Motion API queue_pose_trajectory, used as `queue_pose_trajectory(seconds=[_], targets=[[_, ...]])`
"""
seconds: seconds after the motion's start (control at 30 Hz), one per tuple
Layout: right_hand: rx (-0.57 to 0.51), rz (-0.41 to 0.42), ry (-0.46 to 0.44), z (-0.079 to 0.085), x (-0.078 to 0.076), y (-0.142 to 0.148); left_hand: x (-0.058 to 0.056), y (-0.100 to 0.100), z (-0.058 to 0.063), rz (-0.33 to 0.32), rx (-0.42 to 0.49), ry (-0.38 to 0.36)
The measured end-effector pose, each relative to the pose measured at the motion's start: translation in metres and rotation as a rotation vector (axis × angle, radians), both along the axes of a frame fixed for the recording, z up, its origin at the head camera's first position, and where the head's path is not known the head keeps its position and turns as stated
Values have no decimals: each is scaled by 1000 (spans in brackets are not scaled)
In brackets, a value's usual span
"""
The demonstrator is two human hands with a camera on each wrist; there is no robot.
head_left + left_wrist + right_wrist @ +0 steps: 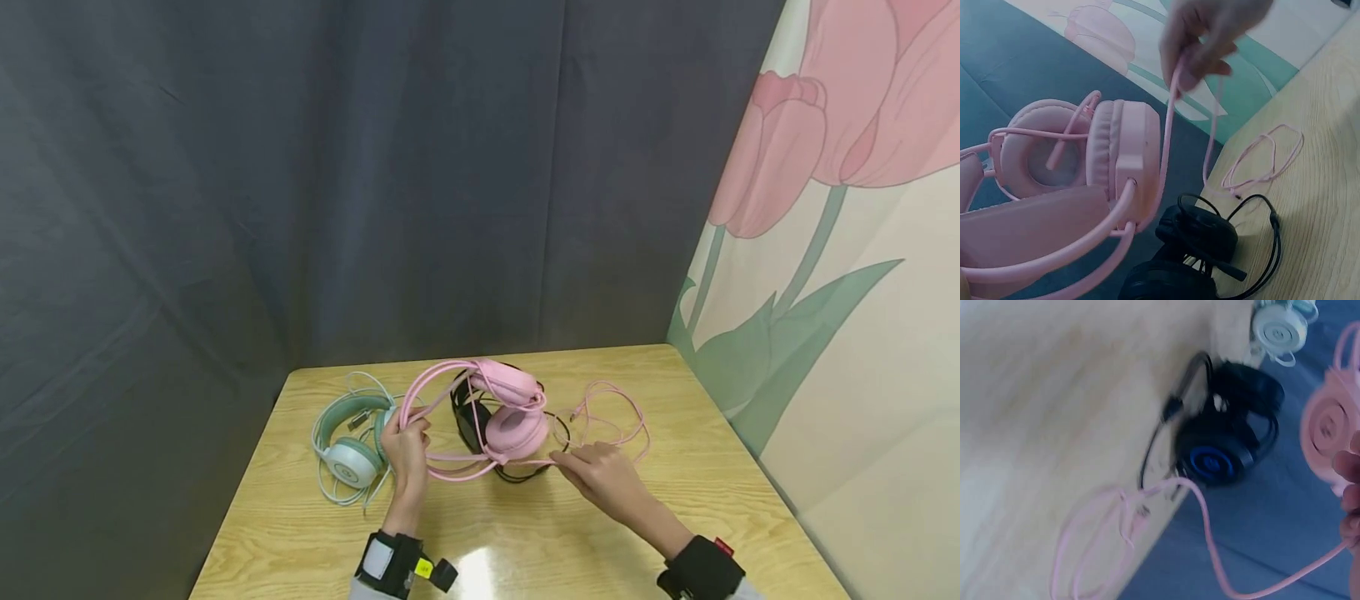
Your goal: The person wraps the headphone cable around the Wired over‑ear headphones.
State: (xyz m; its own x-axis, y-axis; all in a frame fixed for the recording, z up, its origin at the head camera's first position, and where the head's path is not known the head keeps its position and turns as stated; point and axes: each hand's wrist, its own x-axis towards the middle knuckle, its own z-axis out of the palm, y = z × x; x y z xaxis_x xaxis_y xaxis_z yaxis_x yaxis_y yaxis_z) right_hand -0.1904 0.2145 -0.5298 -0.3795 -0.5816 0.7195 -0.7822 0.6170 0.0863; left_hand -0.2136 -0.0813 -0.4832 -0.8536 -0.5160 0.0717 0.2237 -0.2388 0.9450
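Observation:
A pink over-ear headset (517, 433) is held up off the table by my left hand (406, 450), whose fingers grip its double-band headband. Its ear cups point to the right, and in the left wrist view a thin microphone arm (1057, 155) crosses one cushion. Between thumb and fingers, my right hand (603, 479) pinches the headset's pink cable (1171, 115) a short way from the lower ear cup. The cable's far part lies in loose loops on the table, with its plug (1140, 519) showing in the right wrist view.
Behind and below the pink headset, a black headset (468, 425) with a black cable rests on the wooden table (517, 550). To the left lies a green-and-white headset (352, 464), its pale cable looped around it. A dark curtain (420, 183) borders the back; a tulip-printed wall (847, 350) stands right.

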Motion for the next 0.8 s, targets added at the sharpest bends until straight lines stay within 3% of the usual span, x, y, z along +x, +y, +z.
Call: queue_pose_trajectory(seconds=[0.2,0.3,0.4,0.6,0.8], targets=[[16,62,22,24,0,13,0,-1,-2,37,-130,-32],[28,117,45,36,1,11,0,-2,-4,25,-149,-55],[16,164,123,46,1,4,1,0,-5,-6,-149,-73],[-8,199,324,63,-8,-17,1,7,-1,-120,-185,-89],[-59,213,370,73,-16,-24,4,11,1,-293,-224,-84]])
